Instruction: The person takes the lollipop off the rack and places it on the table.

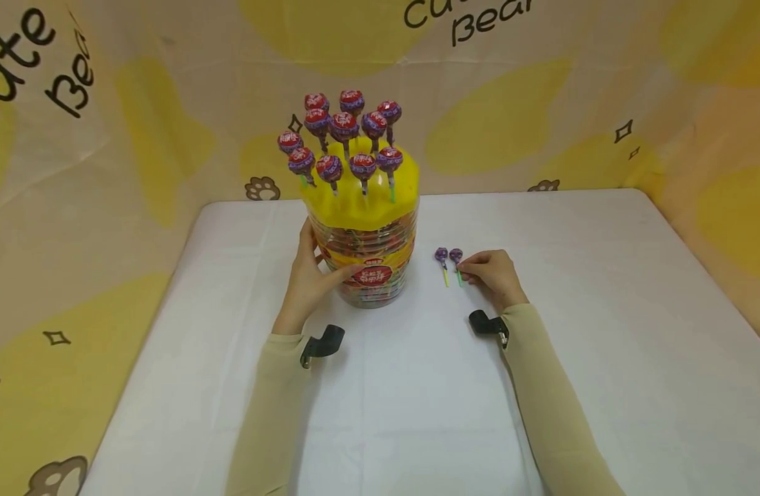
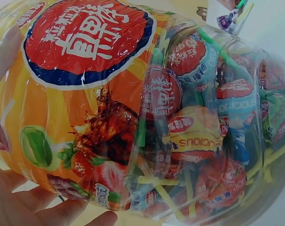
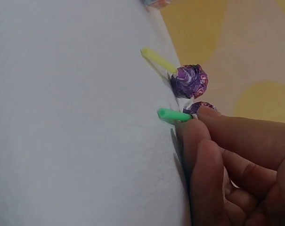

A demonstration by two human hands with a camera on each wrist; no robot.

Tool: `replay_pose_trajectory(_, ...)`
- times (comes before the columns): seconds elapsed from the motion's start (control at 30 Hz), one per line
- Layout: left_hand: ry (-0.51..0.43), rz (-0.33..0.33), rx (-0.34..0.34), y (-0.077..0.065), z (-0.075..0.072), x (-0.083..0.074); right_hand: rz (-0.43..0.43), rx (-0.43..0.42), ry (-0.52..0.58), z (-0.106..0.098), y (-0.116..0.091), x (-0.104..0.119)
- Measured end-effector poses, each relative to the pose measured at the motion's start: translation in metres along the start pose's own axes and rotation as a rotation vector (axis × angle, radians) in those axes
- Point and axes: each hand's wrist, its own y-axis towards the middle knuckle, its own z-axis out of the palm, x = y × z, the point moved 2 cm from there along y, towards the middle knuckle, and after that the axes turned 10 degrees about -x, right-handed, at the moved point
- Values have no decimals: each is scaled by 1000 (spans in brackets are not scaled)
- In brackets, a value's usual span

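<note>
A clear plastic jar (image 1: 380, 240) with a yellow lid (image 1: 355, 212) stands on the table, and my left hand (image 1: 308, 286) grips its side, thumb across the front label. Several purple-and-red wrapped lollipops (image 1: 344, 127) stick up out of the lid. Through the jar wall in the left wrist view, more lollipops (image 2: 194, 129) in mixed wrappers show. To the right of the jar, my right hand (image 1: 494, 275) pinches a purple lollipop with a green stick (image 3: 173, 114) between thumb and finger. Beside it on the table lies a purple lollipop with a yellow stick (image 3: 189, 81).
A white cloth covers the table (image 1: 404, 399). Behind it and at the sides hangs a yellow patterned curtain (image 1: 497, 117). Each sleeve carries a black wrist camera (image 1: 326, 341) near the cuff.
</note>
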Motion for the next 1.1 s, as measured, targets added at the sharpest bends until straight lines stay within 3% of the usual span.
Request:
replay_pose_trajectory(0.4,-11,-10,5,1,0,1,15,65,98,-6,0,-1)
replay_pose_trajectory(0.7,-10,-8,5,1,1,1,3,61,55,-6,-2,5)
replay_pose_trajectory(0.83,-13,2,6,1,0,1,-59,39,63,-6,-7,16)
replay_pose_trajectory(1.1,-17,21,-4,1,1,0,-257,-14,224,-4,-31,61)
